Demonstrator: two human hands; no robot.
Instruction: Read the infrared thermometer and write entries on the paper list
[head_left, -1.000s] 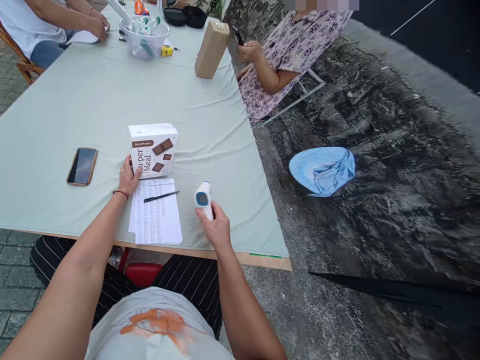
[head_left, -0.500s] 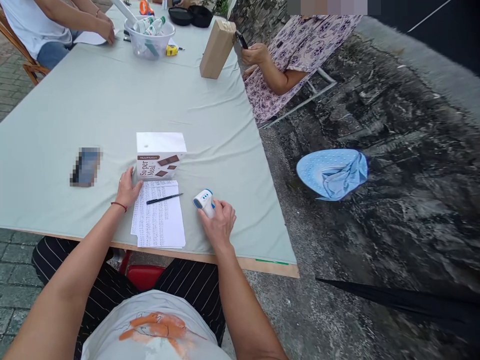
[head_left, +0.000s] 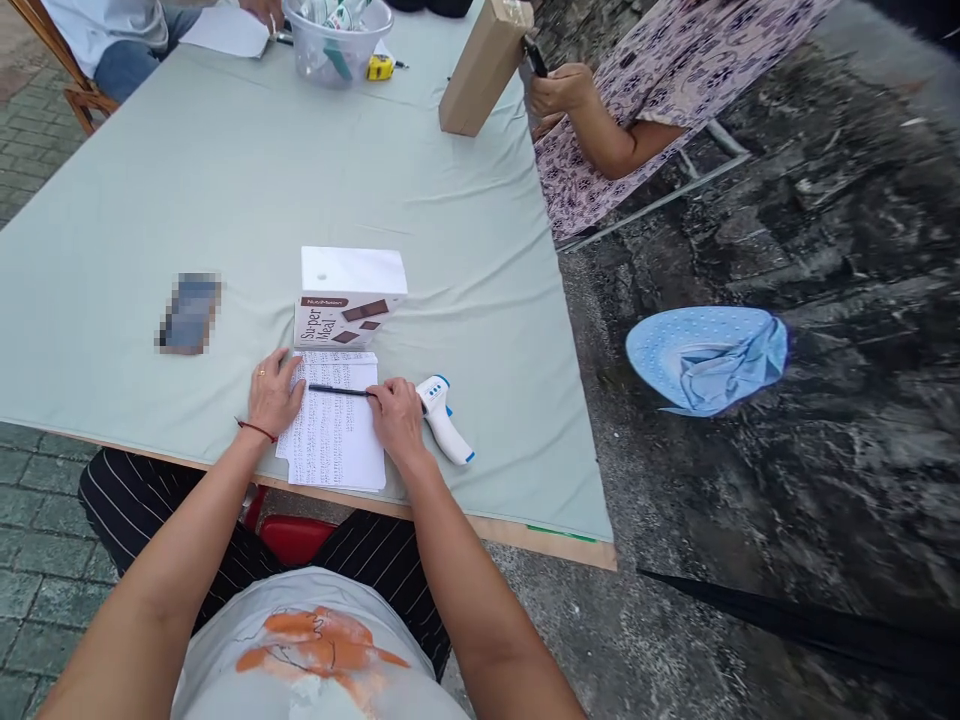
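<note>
Pinched by its right end in my right hand (head_left: 397, 418) is a black pen (head_left: 337, 390), which lies across the upper part of the written paper sheets (head_left: 330, 440). My left hand (head_left: 274, 396) rests on the left edge of the sheets, its fingers apart and holding nothing. Just right of my right hand, a white and blue infrared thermometer (head_left: 448, 430) lies on its side on the cloth. Behind the sheets stands a white box (head_left: 352, 300) with brown chocolate pictures on its front.
A phone (head_left: 189, 313) lies to the left on the table (head_left: 247, 190). Further back are a clear plastic basin (head_left: 322, 55) with bottles, a yellow tape measure (head_left: 380, 67) and a tall cardboard box (head_left: 484, 75). A blue hat (head_left: 705, 355) lies right of the table. Two people sit nearby.
My right hand has let go of the thermometer, moved left and taken hold of the pen's end. My left hand has shifted onto the paper's edge. The camera view has shifted.
</note>
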